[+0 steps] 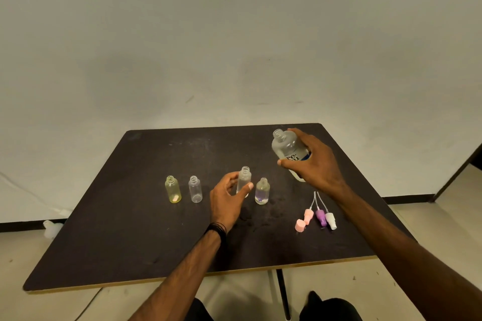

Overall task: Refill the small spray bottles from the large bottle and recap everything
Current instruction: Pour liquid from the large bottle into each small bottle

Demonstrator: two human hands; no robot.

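My right hand [317,164] grips the large clear bottle [285,146], uncapped, with a blue and white label, held tilted above the dark table [130,229]. A small clear spray bottle [243,180] with an open neck is held around its body by my left hand [227,199]. Three more small open bottles stand on the table: a yellowish one [172,189], a clear one [195,189], and a clear one with purple at its bottom [262,191]. Spray heads with tubes lie at the right: pink [308,216], purple [320,217], white [330,220]. A pink cap [300,225] lies beside them.
The table stands against a pale wall [234,47]. A white bottle-like object [52,228] lies on the floor left of the table. A table leg [284,294] stands below the near edge. My knees show at the bottom.
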